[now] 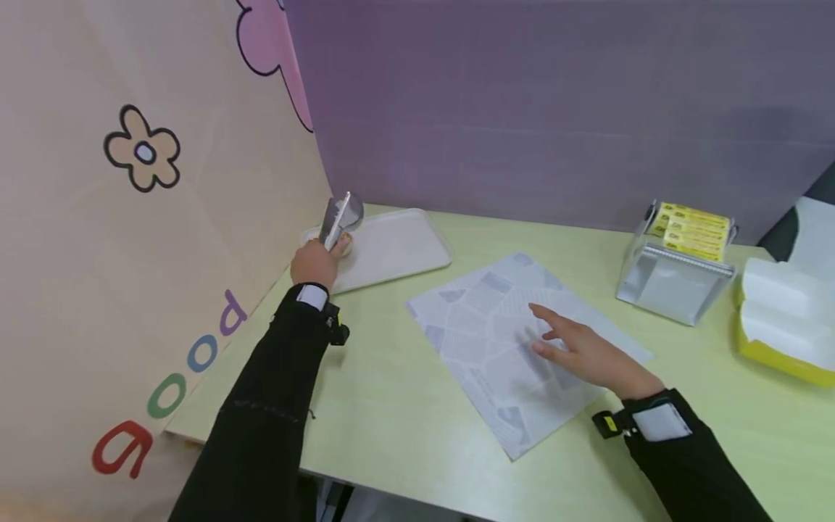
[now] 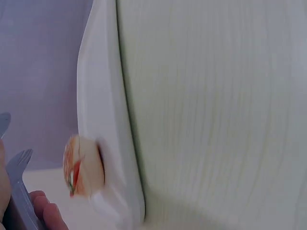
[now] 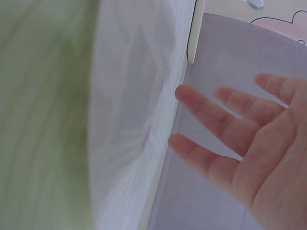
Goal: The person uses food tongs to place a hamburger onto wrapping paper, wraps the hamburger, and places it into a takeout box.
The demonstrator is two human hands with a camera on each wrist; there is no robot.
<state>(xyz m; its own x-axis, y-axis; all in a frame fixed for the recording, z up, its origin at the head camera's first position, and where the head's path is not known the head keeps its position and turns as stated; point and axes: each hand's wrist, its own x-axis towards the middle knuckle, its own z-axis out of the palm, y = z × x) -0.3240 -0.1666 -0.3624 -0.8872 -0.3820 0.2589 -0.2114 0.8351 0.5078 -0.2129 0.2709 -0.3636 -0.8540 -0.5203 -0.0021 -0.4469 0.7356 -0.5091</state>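
Note:
My left hand (image 1: 316, 262) grips a pair of grey food tongs (image 1: 335, 223), whose ends point up and away over the left end of a white tray (image 1: 404, 243). Two tong tips (image 2: 20, 163) with notched edges stand apart in the left wrist view. On the tray lies a small filled bun (image 2: 86, 166), pale and brown with red and green showing; in the head view the hand and tongs mostly hide it. My right hand (image 1: 583, 351), fingers spread and holding nothing, hovers over a printed sheet of wrapping paper (image 1: 483, 319) lying flat on the table.
To the right of the paper stands a clear holder (image 1: 678, 279) with yellow packets (image 1: 696, 230) on top. Farther right sits an unfolded yellow-and-white food box (image 1: 786, 312). A decorated wall (image 1: 196, 239) borders the left, and a purple panel (image 1: 522, 109) the back.

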